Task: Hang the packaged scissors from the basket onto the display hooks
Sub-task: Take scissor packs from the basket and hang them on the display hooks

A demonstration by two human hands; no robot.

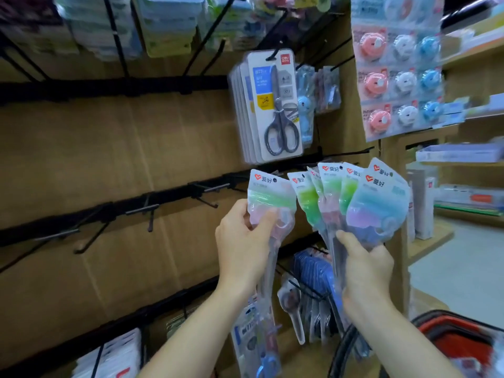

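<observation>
The left hand (242,241) pinches one scissors packet (270,203) at mid-body, just right of the bare display hooks (215,188). The right hand (365,268) has its fingers clamped on a fan of packets (362,197). The pouches appear light, flexible and probably slippery; take hold just below the header.

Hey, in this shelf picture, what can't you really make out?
1. Basket: head view, cut off by the bottom right corner; contents blurred.
2. Fanned packets in the right hand: head view, they overlap, so their count is unclear.
3. Single packet in the left hand: head view, the hand covers part of it.
4. Top-row goods: head view, motion blur; labels unreadable.
</observation>
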